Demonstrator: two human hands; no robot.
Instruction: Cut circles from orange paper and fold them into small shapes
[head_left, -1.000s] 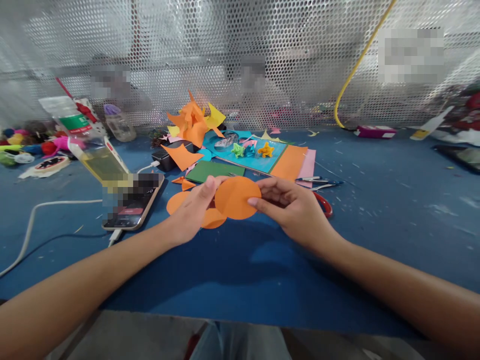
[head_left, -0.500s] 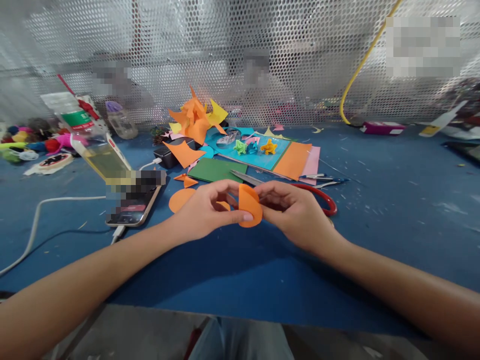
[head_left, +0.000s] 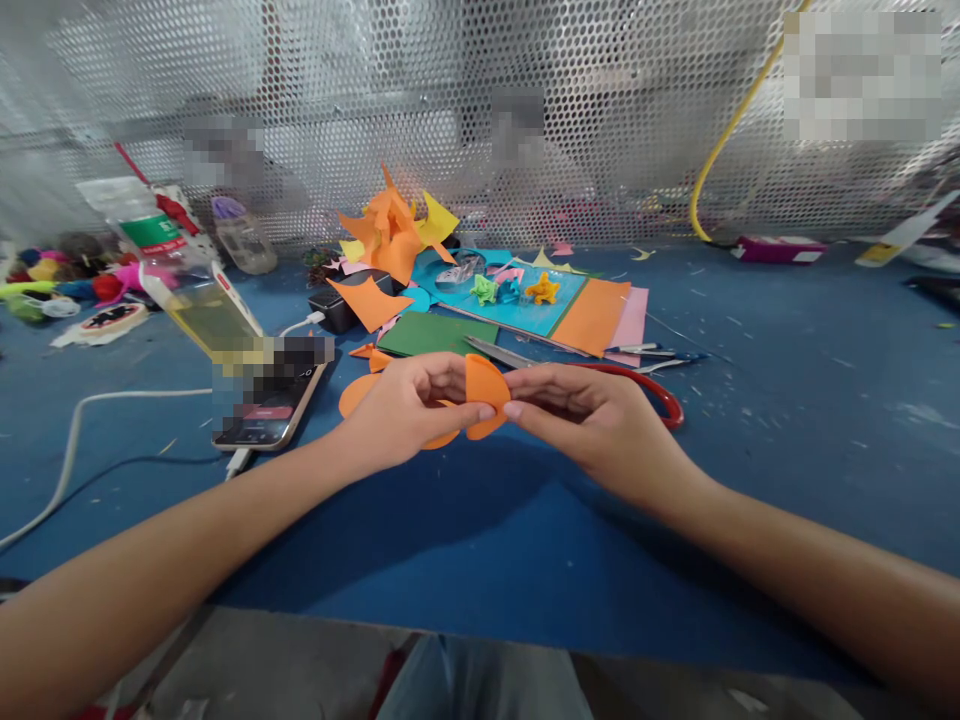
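Between my two hands, above the blue table, is an orange paper circle (head_left: 484, 390) bent over into a half-round shape. My left hand (head_left: 409, 408) pinches it from the left, thumb in front and fingers behind. From the right, my right hand (head_left: 589, 415) grips its curved edge between thumb and fingers. Under and behind my left hand lie orange paper discs (head_left: 357, 396), partly covered. Scissors with red handles (head_left: 667, 396) lie behind my right hand, their blades (head_left: 495, 352) pointing left.
Beyond my hands are green paper (head_left: 435, 334), a blue sheet (head_left: 525, 312) with small folded paper stars (head_left: 541, 289), and orange scraps (head_left: 390, 235). A phone (head_left: 274, 405) on a white cable (head_left: 135, 395) lies left. A perforated metal screen (head_left: 600, 120) stands behind.
The orange paper has gone from a loose curl to a flatter half-round fold. My right thumb now presses on its right edge, and both hands have shifted slightly.
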